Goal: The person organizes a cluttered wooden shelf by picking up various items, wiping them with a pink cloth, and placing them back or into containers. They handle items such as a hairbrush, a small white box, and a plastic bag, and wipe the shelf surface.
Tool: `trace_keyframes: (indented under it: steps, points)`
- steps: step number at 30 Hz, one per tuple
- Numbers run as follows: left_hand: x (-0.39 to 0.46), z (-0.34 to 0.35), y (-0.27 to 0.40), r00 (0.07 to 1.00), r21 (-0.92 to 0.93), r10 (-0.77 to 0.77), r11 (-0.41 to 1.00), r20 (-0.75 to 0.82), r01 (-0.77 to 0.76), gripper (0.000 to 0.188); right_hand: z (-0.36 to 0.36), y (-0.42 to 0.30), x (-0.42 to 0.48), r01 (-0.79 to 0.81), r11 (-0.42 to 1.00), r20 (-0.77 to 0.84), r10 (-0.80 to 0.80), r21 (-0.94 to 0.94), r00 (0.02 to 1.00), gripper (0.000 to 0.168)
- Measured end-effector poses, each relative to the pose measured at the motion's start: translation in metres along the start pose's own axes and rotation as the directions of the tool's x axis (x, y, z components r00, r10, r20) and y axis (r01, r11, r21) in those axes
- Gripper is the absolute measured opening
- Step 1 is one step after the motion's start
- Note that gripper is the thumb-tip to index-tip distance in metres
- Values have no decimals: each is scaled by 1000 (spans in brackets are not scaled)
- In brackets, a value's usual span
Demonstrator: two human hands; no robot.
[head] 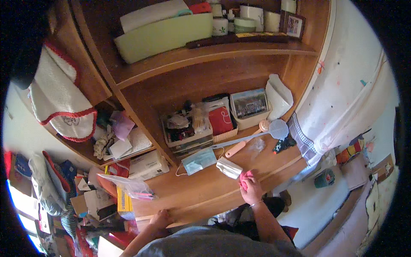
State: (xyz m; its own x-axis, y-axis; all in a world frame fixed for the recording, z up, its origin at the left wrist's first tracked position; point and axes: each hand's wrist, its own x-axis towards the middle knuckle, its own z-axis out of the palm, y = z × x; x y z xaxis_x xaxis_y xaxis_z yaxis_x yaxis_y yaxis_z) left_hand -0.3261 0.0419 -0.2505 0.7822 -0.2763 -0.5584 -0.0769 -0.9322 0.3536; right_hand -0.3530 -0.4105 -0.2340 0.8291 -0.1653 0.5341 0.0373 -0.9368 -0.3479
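Observation:
A crumpled pink cloth is bunched under the fingers of my right hand, on the desktop near its front edge. Just beyond it lies a white tissue packet. My left hand rests at the front left edge of the wooden desk, with its fingers curled and partly hidden. Behind the packet is a light blue face mask with ear loops. A pink-handled brush and a grey fly swatter lie farther back, crossing each other.
Along the back stand an organizer box of small items and a white bin with a group photo. A clear plastic bag sits at the left edge. Above runs a shelf. At right hangs a white curtain.

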Motion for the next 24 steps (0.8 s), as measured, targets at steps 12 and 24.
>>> trace_keyframes:
  steps: [12,24]
  points:
    - [3,16,-18,989,-80,94,991,-112,-104,47,-134,-36,208,-153,393,2,358,907,934,31]
    - [-6,3,-2,941,14,260,965,-217,-263,50,-214,-172,323,497,537,-545,-80,682,835,29]
